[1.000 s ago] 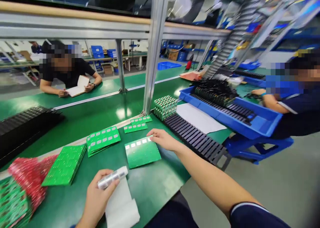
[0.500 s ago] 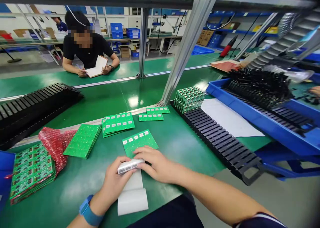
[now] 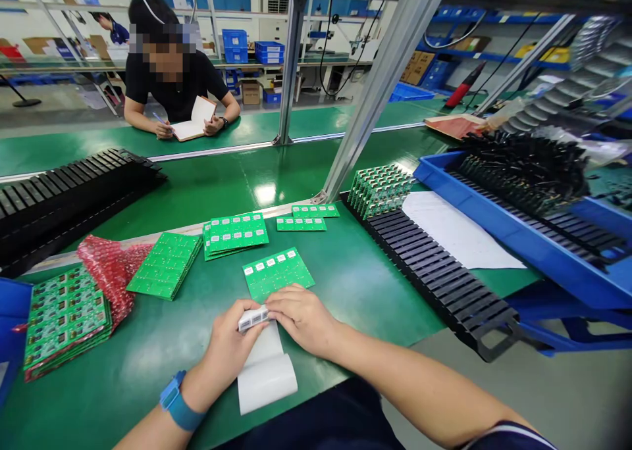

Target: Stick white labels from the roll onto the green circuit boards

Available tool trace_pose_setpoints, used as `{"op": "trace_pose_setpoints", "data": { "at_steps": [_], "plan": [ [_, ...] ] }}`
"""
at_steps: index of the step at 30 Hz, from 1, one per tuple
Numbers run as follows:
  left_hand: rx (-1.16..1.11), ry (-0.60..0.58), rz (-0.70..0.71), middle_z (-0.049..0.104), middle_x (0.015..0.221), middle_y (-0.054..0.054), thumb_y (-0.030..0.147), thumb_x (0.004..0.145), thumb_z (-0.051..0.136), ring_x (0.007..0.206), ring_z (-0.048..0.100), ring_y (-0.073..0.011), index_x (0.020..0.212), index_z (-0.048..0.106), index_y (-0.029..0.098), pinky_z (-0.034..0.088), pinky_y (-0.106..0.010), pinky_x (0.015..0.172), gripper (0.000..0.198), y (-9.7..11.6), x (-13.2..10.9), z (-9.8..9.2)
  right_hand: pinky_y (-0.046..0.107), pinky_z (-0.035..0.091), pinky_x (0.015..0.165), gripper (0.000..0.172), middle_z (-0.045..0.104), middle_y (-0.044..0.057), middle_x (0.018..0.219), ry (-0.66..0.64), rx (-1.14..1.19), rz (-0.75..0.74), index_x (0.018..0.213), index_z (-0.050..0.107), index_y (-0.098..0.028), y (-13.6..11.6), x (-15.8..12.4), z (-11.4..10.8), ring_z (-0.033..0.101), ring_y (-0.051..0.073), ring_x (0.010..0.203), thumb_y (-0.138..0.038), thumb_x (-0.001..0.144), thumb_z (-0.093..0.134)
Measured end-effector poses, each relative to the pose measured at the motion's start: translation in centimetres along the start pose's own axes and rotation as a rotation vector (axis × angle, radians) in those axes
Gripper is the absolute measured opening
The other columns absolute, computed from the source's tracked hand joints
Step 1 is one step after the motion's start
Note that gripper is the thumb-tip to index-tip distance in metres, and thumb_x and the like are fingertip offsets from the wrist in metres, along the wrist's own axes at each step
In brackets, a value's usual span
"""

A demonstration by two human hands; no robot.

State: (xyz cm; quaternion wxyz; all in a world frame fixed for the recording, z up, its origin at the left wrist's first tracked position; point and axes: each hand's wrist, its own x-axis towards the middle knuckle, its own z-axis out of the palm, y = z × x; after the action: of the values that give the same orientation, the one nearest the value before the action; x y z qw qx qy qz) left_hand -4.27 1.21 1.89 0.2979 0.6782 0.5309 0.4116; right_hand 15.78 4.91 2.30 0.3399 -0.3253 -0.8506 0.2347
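My left hand (image 3: pixel 228 337) grips a white strip of printed labels (image 3: pixel 253 318), folded or rolled between thumb and fingers. At the strip's right end, the fingers and thumb of my right hand (image 3: pixel 306 315) are pinched together; whether a single label is between them is hidden. White backing paper (image 3: pixel 267 383) trails from under my hands and curls on the bench. Just beyond my fingers lies a green circuit board panel (image 3: pixel 279 274) with a row of white labels along its far edge. My right hand partly covers its near edge.
Labelled panels (image 3: pixel 236 231) are stacked behind, with narrow boards (image 3: pixel 301 224) beside them. Plain panels (image 3: pixel 165 266) and red bubble wrap (image 3: pixel 106 272) lie left. To the right stand a black slotted rack (image 3: pixel 434 266) and a blue bin (image 3: pixel 513 239). A person (image 3: pixel 172 88) sits opposite with a notebook.
My right fingers have closed in on the strip's right end, covering more of it. The strip has shifted slightly right and up. The whole view has tilted slightly.
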Motion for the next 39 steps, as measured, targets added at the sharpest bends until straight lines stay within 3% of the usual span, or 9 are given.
{"op": "trace_pose_setpoints", "data": {
  "at_steps": [10,16,18,21,23,26,39],
  "plan": [
    [-0.039,-0.023,-0.063,0.072,0.076,0.003,0.028,0.084,0.071,0.063,0.065,-0.0144,0.091,0.066,0.023,0.051,-0.023,0.061,0.010,0.3,-0.1,0.2,0.043,0.061,0.087,0.016,0.077,0.009,0.103,0.075,-0.026,-0.035,0.099,0.072,-0.022,-0.8,-0.4,0.0,0.072,0.024,0.096,-0.018,0.100,0.057],
    [0.012,-0.103,-0.077,0.069,0.076,0.004,0.023,0.085,0.071,0.063,0.064,-0.0146,0.092,0.062,0.024,0.049,-0.023,0.060,0.012,0.1,-0.4,0.1,0.048,0.055,0.101,0.009,0.074,0.009,0.112,0.067,0.142,0.102,0.092,0.064,-0.023,-0.9,1.4,-2.5,0.066,0.024,0.114,-0.017,0.097,0.060],
    [0.029,-0.207,0.001,0.071,0.083,0.001,0.019,0.086,0.072,0.073,0.068,-0.0171,0.095,0.063,0.024,0.053,-0.026,0.066,0.013,0.2,-0.6,-0.1,0.055,0.045,0.113,0.009,0.069,0.011,0.130,0.034,0.155,0.211,0.089,0.064,-0.022,0.0,2.7,-3.1,0.058,0.027,0.132,-0.018,0.096,0.061],
    [0.052,-0.340,0.165,0.073,0.107,-0.007,0.017,0.089,0.071,0.108,0.070,-0.0256,0.102,0.063,0.024,0.058,-0.036,0.089,0.017,0.4,-1.0,-0.4,0.062,0.027,0.123,0.011,0.049,0.013,0.156,-0.113,0.163,0.344,0.083,0.064,-0.020,1.5,4.6,-2.4,0.031,0.030,0.155,-0.017,0.094,0.064],
    [0.079,-0.383,0.224,0.072,0.118,-0.010,0.015,0.090,0.070,0.129,0.061,-0.0299,0.106,0.063,0.024,0.056,-0.044,0.103,0.020,0.5,-1.2,-0.5,0.063,0.020,0.125,0.011,0.037,0.013,0.165,-0.203,0.166,0.390,0.082,0.064,-0.019,2.1,5.3,-1.3,0.014,0.031,0.159,-0.017,0.093,0.065],
    [0.095,-0.414,0.216,0.073,0.116,-0.009,0.014,0.091,0.070,0.138,0.055,-0.0315,0.108,0.062,0.024,0.053,-0.049,0.109,0.022,0.4,-1.3,-0.6,0.065,0.013,0.126,0.011,0.026,0.012,0.169,-0.275,0.156,0.419,0.082,0.064,-0.018,2.5,5.3,0.2,0.001,0.032,0.160,-0.015,0.092,0.064],
    [0.049,-0.388,0.162,0.074,0.115,-0.009,0.013,0.086,0.075,0.136,0.058,-0.0318,0.107,0.063,0.024,0.057,-0.048,0.106,0.026,0.3,-1.1,-0.6,0.070,0.010,0.125,0.012,0.024,0.010,0.170,-0.328,0.131,0.395,0.082,0.064,-0.018,3.1,5.2,0.9,-0.001,0.032,0.159,-0.013,0.093,0.062]
  ]
}}
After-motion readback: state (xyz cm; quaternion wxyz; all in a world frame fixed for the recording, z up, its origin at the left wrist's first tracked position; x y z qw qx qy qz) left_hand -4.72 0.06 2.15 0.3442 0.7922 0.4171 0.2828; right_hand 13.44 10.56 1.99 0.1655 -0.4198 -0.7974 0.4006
